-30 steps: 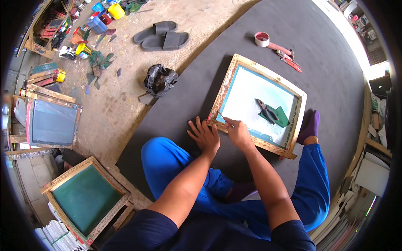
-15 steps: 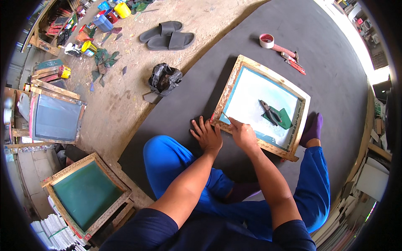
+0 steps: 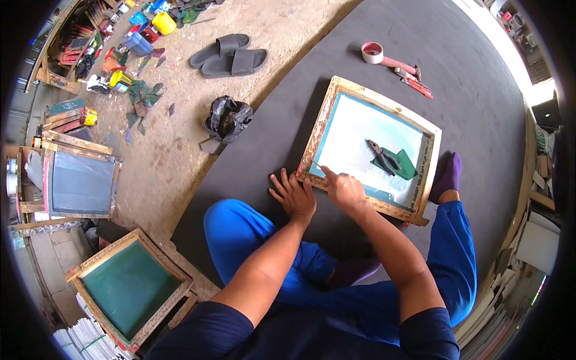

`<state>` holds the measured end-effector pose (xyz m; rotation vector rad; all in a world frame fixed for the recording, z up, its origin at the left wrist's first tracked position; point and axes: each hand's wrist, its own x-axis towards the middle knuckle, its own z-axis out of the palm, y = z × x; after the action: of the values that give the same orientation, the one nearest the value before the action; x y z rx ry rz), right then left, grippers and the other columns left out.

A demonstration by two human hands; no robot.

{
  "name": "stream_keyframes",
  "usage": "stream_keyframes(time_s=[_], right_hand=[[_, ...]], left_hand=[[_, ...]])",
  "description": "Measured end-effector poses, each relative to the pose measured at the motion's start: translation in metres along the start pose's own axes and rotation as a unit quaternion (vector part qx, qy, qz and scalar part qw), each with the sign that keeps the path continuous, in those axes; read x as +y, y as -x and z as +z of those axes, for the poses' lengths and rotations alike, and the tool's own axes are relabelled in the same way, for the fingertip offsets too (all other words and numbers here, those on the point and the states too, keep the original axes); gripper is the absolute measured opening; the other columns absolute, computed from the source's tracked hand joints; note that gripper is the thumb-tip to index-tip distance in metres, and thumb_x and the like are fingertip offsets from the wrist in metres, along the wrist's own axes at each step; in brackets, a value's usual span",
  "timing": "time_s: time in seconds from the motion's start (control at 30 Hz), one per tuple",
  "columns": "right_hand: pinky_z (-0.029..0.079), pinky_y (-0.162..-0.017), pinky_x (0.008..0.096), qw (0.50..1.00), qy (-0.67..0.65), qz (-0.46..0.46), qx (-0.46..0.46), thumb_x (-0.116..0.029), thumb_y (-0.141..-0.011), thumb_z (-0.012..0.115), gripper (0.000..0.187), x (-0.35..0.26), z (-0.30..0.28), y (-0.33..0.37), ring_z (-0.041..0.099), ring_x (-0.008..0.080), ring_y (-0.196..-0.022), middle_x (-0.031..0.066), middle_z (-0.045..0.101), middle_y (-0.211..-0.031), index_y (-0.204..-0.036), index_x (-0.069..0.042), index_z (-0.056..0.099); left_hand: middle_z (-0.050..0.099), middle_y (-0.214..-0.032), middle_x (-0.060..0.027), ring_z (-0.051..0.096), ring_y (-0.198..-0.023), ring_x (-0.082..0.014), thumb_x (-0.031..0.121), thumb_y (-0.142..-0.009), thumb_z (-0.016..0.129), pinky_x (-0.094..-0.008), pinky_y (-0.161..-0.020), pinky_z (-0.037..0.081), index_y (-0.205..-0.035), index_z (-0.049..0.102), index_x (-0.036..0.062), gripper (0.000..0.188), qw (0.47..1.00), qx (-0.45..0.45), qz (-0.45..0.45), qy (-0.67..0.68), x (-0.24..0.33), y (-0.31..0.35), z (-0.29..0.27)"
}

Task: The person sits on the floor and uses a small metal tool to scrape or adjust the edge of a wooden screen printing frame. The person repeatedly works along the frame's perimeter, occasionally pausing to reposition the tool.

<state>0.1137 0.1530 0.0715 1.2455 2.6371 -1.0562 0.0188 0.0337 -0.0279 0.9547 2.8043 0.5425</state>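
A wooden screen-printing frame (image 3: 373, 212) with pale mesh lies on the dark surface in front of me. My right hand (image 3: 346, 192) is closed round a thin stick-like tool (image 3: 316, 164), mostly hidden by the fingers; its tip is at the frame's inner edge, by the near left corner. Beside that corner, my left hand (image 3: 294, 197) rests with fingers spread, the thumb side close against the wood. On the mesh, pliers (image 3: 384, 157) with dark handles lie over a green scrap (image 3: 408, 166).
Beyond the frame lie a tape roll (image 3: 372, 53), a hammer (image 3: 403, 65) and a red cutter (image 3: 417, 87). At the surface's left edge stands a black plastic bag (image 3: 228, 119). Sandals (image 3: 234, 60) are on the floor; a green screen (image 3: 129, 287) leans at lower left.
The view has shifted slightly, so most things sit a little differently in the picture. Both hands keep their places at the frame's near left corner, with only a small shift of the right hand.
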Motion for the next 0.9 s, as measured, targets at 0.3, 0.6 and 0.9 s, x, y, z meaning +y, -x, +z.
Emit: stream_keyframes(time_s=[0.3, 0.6, 0.9], right_hand=[[0.058, -0.079, 0.0409, 0.953, -0.283, 0.104, -0.039, -0.024, -0.102, 0.063, 0.036, 0.024, 0.008, -0.007, 0.073, 0.0297, -0.08, 0.0194, 0.075, -0.091, -0.134, -0.006, 0.069], [0.058, -0.084, 0.0537, 0.993, -0.084, 0.06, 0.053, -0.026, -0.1, 0.06, 0.035, 0.007, -0.001, -0.014, 0.072, 0.0453, -0.095, 0.0231, 0.074, -0.103, -0.134, -0.024, 0.069], [0.058, -0.08, 0.0554, 0.998, 0.002, 0.053, 0.027, -0.026, -0.101, 0.059, 0.036, -0.004, -0.005, -0.012, 0.073, 0.0449, -0.091, 0.0252, 0.074, -0.098, -0.136, -0.022, 0.067]], left_hand=[[0.037, -0.161, -0.0212, 0.015, -0.157, -0.0485, 0.039, -0.104, 0.05, -0.0712, -0.121, 0.011, -0.134, 0.056, -0.0006, 0.05, 0.999, 0.014, -0.001, 0.038, 0.002, -0.001, -0.004], [0.035, -0.163, -0.0203, 0.013, -0.158, -0.0474, 0.044, -0.105, 0.046, -0.0706, -0.122, 0.01, -0.137, 0.055, 0.0018, 0.053, 1.0, -0.009, -0.008, 0.017, 0.003, -0.002, -0.007], [0.035, -0.163, -0.0219, 0.013, -0.158, -0.0479, 0.043, -0.106, 0.045, -0.0709, -0.122, 0.01, -0.137, 0.053, 0.0, 0.053, 1.0, -0.005, -0.007, 0.02, 0.001, -0.001, -0.006]])
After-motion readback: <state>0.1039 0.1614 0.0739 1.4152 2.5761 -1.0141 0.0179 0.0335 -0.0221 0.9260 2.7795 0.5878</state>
